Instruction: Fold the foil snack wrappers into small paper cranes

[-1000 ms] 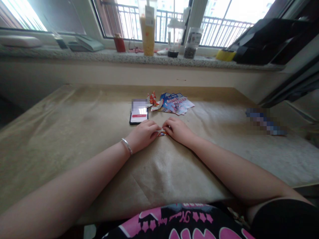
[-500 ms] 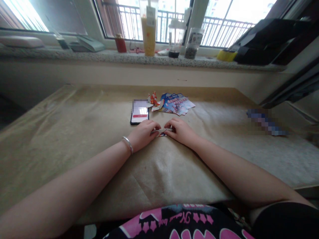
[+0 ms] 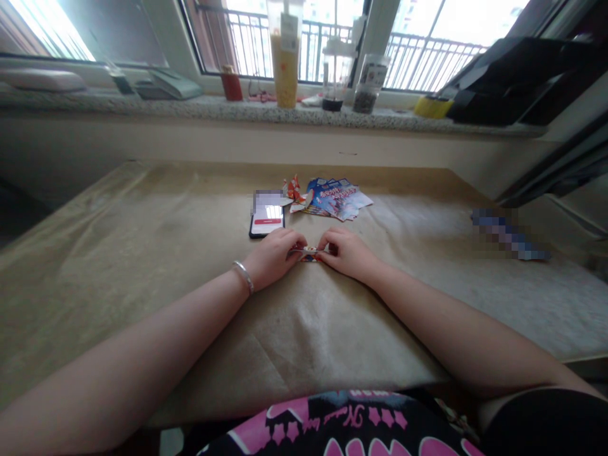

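Between my fingertips is a small folded piece of printed paper (image 3: pixel 310 254), patterned in white, blue and red, low over the cloth. My left hand (image 3: pixel 280 251) pinches its left end, and a silver bangle circles that wrist. The right end is pinched by my right hand (image 3: pixel 345 249). My fingers cover both ends of the paper, so its full shape is hidden. Just beyond my left hand lies a phone (image 3: pixel 267 215) with a lit screen. Past the hands are fanned blue printed leaflets (image 3: pixel 339 197) and folded orange-and-white paper pieces (image 3: pixel 295 192).
A beige cloth (image 3: pixel 190 234) covers the table. At the right lies a blurred bluish item (image 3: pixel 510 235). Along the granite windowsill (image 3: pixel 190 109) stand a tall container of yellow contents (image 3: pixel 285 69), a red bottle (image 3: pixel 231 84), clear cups, yellow tape (image 3: pixel 433 106) and a black object (image 3: pixel 508 82).
The paper between my hands shows more of its patterned face now. My right fingers have shifted slightly on it; the left hand has hardly moved.
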Available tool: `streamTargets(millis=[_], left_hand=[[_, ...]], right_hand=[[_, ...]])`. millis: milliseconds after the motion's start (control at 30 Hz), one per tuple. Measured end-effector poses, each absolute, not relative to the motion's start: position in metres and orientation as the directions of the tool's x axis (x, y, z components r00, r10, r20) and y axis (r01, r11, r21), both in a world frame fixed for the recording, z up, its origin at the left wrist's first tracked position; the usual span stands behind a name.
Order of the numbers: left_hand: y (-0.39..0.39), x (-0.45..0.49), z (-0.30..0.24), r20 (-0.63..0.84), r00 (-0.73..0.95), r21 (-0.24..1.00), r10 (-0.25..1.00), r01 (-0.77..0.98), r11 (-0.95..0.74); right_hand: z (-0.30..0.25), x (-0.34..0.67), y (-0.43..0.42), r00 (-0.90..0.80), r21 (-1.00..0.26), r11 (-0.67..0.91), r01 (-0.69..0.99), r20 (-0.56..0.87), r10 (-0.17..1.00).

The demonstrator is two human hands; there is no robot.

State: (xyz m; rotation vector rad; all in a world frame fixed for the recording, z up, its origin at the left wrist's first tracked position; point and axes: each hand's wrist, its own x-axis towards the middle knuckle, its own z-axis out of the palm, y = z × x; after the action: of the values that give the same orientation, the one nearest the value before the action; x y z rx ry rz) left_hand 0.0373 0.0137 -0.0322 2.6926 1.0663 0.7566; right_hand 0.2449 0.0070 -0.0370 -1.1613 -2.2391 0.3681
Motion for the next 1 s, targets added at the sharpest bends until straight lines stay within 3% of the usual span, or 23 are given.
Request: streamTargets(millis=[367,800,1000], left_hand=[[0.0136,0.0364,-0.0340,0.409,0.687,0.284,0.600,0.529,-0.799],[0.0106,0.0373,-0.0313,0.384,0.628,0.305,0.676,0.605,-0.735],[0.0117,0.0363,-0.0324,0.395,0.679,0.299,0.619,0.542,-0.785]], right_hand=[[-0.0368,0.2462,0.0058,-0.547,-0.414,0.678,0.608,0.400,0.735],[-0.0359,0.2434,0.0029,-0.522,-0.415,0.654,0.633,0.395,0.756],[-0.0332,0.2445,0.0011,-0.568,-0.350,0.692,0.631,0.400,0.720]])
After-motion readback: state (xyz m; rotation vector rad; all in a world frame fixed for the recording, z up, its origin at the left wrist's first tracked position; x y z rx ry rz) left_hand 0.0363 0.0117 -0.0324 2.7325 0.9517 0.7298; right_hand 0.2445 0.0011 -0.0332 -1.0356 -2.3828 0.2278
